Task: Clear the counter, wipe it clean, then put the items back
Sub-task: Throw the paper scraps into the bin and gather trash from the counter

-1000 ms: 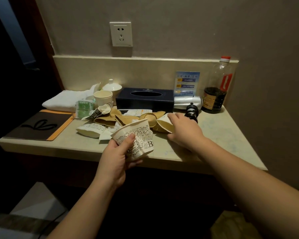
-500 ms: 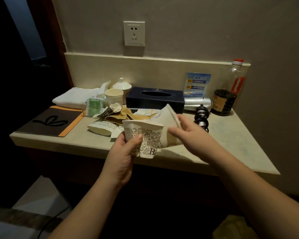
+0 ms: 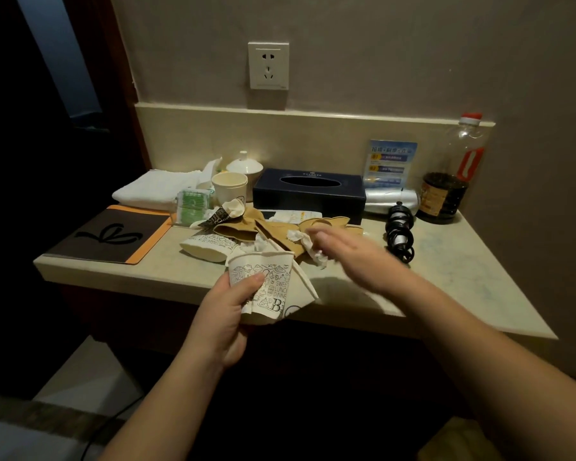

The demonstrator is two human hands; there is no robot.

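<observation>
My left hand (image 3: 228, 314) grips a printed paper cup (image 3: 263, 284) at the counter's (image 3: 446, 281) front edge, with a second crushed white cup (image 3: 305, 289) tucked beside it in the same grip. My right hand (image 3: 350, 252) hovers blurred over the litter pile, fingers spread, next to a crumpled white tissue (image 3: 311, 244); whether it touches the tissue I cannot tell. The pile holds flattened brown cups (image 3: 246, 227) and another printed cup (image 3: 207, 248) lying on its side.
Along the back stand a folded white towel (image 3: 150, 193), a green packet (image 3: 193, 204), a cream cup (image 3: 229, 188), a lidded white bowl (image 3: 245, 166), a dark tissue box (image 3: 308, 194), a silver can (image 3: 391, 199) and a soy sauce bottle (image 3: 446, 181). A dark folder (image 3: 110, 237) lies left; a black cable (image 3: 399, 232) right.
My right hand brought the crushed white cup over to my left hand, let it go there, and moved back toward the pile. The left hand dropped slightly lower with both cups.
</observation>
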